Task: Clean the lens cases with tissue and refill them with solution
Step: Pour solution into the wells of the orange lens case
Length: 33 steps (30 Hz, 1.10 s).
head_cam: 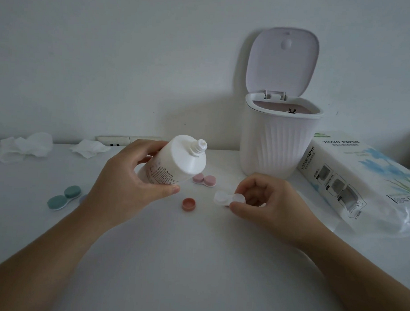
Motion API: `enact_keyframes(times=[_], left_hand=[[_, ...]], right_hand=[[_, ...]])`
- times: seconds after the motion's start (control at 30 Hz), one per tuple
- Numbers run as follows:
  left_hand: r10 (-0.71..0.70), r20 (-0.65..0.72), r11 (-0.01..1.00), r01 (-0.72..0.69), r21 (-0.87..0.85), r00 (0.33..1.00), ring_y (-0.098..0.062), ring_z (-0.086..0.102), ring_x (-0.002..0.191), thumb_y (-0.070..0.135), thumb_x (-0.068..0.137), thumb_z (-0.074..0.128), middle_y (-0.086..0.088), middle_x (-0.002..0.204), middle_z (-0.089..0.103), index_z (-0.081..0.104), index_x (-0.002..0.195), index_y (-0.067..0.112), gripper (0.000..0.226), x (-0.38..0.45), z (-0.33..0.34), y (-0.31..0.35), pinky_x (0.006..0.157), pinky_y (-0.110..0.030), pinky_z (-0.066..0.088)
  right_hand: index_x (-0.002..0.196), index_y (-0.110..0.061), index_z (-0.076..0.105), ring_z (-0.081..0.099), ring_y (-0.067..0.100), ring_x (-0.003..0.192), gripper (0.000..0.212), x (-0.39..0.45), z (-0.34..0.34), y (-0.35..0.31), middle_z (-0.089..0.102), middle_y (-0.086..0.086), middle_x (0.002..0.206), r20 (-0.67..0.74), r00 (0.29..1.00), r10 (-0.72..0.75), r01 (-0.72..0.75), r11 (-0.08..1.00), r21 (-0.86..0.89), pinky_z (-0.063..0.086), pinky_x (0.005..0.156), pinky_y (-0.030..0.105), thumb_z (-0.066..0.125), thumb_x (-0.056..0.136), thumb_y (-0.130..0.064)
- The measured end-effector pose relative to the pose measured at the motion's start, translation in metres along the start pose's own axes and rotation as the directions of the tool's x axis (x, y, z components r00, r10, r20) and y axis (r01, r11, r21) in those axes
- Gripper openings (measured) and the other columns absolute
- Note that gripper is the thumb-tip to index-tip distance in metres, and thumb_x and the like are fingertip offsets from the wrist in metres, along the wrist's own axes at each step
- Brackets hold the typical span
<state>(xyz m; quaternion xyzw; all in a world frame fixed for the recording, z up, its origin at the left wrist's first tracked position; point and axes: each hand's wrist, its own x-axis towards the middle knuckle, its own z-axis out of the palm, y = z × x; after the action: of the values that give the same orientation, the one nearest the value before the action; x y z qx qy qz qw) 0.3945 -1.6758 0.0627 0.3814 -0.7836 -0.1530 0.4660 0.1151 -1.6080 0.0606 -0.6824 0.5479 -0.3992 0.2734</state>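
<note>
Fingers of my left hand wrap the white solution bottle at frame centre, tilting it so its uncapped nozzle points up and right. Right of centre, my right hand pinches the clear lens case between thumb and forefinger, just above the white table. Both forearms angle in from the lower corners. Upper right stands the open bin, with the tissue pack beside it. Crumpled tissues lie upper left. A green case sits at left, a pink case behind the bottle, and a pink cap between my hands. Bare tabletop fills the foreground.
</note>
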Motion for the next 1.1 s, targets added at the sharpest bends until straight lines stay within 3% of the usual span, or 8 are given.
enact_keyframes(times=[0.13,0.27,0.43,0.63,0.8,1.1], left_hand=[[0.019,-0.004,1.0,-0.019,0.005,1.0,-0.004,0.06,0.117,0.029,0.06,0.094,0.023,0.124,0.064,0.062,0.123,0.04,0.071,0.0008,-0.0022,0.0007,0.098,-0.013,0.045],[0.037,-0.001,0.996,-0.037,0.075,0.999,-0.004,0.059,0.117,0.021,0.061,0.095,0.022,0.123,0.064,0.064,0.123,0.036,0.071,-0.0005,-0.0032,0.0016,0.097,-0.009,0.042],[0.09,0.035,0.979,-0.095,0.178,0.995,-0.007,0.057,0.118,0.03,0.061,0.092,0.02,0.122,0.063,0.064,0.123,0.033,0.068,-0.0004,-0.0041,0.0045,0.099,-0.014,0.04],[0.139,0.08,0.93,-0.158,0.331,0.987,-0.012,0.055,0.115,0.017,0.059,0.097,0.013,0.122,0.062,0.066,0.126,0.022,0.074,-0.0002,-0.0028,-0.0002,0.1,-0.012,0.037],[0.193,0.112,0.893,-0.221,0.393,0.975,-0.02,0.057,0.114,0.015,0.06,0.097,0.005,0.123,0.064,0.067,0.125,0.016,0.072,0.0009,-0.0009,0.0012,0.099,-0.024,0.041],[0.259,0.111,0.858,-0.281,0.43,0.96,-0.025,0.057,0.113,0.011,0.062,0.094,-0.001,0.121,0.066,0.068,0.122,0.011,0.066,0.0019,0.0017,0.0073,0.1,-0.027,0.041]], right_hand=[[0.084,-0.022,0.069,0.058,0.002,0.057,0.014,-0.002,-0.0012,-0.0036,0.077,-0.002,0.075,0.035,0.999,0.021,-0.023,0.997,0.074,0.045,0.058,0.011,0.082,0.08,-0.02],[0.086,-0.023,0.074,0.067,0.0,0.063,0.01,-0.0048,-0.0031,-0.0053,0.079,-0.007,0.08,0.02,1.0,0.022,-0.025,0.991,0.129,0.046,0.06,0.007,0.083,0.08,-0.021],[0.09,-0.024,0.079,0.074,0.01,0.074,0.013,-0.0063,-0.0066,-0.007,0.079,-0.005,0.083,0.014,1.0,0.0,-0.002,0.986,0.169,0.055,0.068,0.015,0.083,0.077,-0.024],[0.089,-0.027,0.08,0.072,0.013,0.074,0.016,-0.0085,-0.0067,-0.0097,0.078,-0.005,0.084,0.002,0.999,-0.052,0.051,0.99,0.131,0.057,0.072,0.022,0.082,0.074,-0.032],[0.09,-0.026,0.08,0.071,0.015,0.076,0.016,-0.0091,-0.0069,-0.0101,0.077,-0.004,0.085,-0.002,0.998,-0.066,0.065,0.993,0.103,0.056,0.076,0.032,0.082,0.076,-0.032],[0.094,-0.026,0.08,0.071,0.007,0.073,0.019,-0.0086,-0.0055,-0.009,0.078,-0.008,0.084,0.007,0.999,-0.053,0.052,0.995,0.087,0.055,0.073,0.017,0.083,0.076,-0.029]])
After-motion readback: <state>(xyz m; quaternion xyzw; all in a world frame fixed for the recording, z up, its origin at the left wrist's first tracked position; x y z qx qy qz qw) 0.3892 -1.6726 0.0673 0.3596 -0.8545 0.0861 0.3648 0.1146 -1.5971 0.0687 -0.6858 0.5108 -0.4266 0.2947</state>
